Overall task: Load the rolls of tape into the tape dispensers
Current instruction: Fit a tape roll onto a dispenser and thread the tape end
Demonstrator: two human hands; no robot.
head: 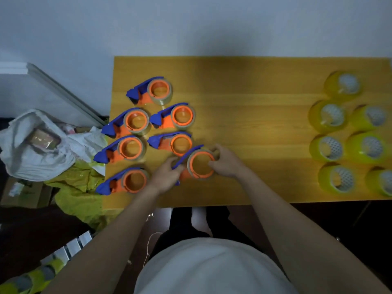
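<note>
- head view: the left hand [164, 177] is closed around the blue handle of the dispenser [192, 164] near the front of the table [254, 92], while the right hand [226, 161] has its fingers curled over the tape roll [200, 165], pinching its rim on the orange hub.
- it looks like the roll is being seated; best to keep the handle steady, press the roll down evenly until it sits flush, and not tilt it.
- six other dispensers [135, 122] stand just left, most looking already loaded; avoid knocking the nearest one.
- the spare yellow rolls [331, 115] wait well apart at the right edge.
- judging by these, several rolls remain.
</note>
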